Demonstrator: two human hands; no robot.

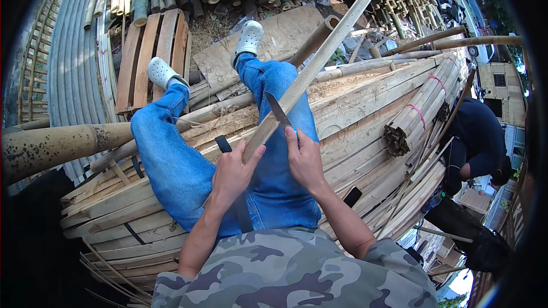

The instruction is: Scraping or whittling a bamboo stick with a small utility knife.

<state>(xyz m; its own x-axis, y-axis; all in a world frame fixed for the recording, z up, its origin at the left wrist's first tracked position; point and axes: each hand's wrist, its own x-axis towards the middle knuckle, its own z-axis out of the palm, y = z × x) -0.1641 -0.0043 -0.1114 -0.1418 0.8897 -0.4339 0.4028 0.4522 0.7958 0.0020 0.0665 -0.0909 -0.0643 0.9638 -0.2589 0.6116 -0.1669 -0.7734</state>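
My left hand (233,172) clasps the lower end of a long pale flat wooden slat (326,64), running away rightward over my blue-denim right leg (279,80). Right hand (305,162) grasps a grey steel-bladed knife (278,112), blade across slat, contact unclear. Pink-tied pale stick bundle (419,117) right; thick yellowish bamboo pole (68,144) left.

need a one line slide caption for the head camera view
Seated on stacked slats, a person holds a long pale strip in the left hand and a knife in the right hand.
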